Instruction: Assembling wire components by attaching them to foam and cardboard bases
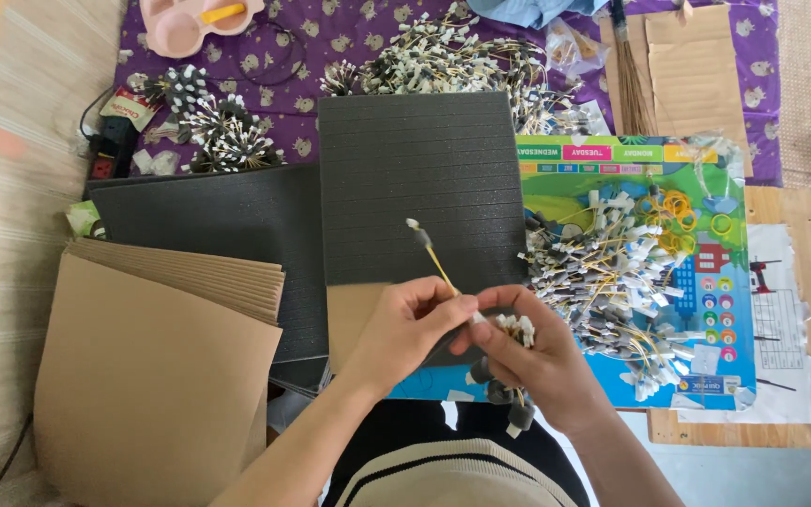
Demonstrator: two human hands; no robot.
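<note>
Near centre: left hand pinches one yellow wire; right hand grips a wire bundle; two black foam sheets beyond.

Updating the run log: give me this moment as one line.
left hand: pinching one yellow wire | right hand: gripping wire bundle | loose wire pile beside, on colourful board

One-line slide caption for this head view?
Left hand adds a yellow-wired part to the bundle in the right hand.
</note>
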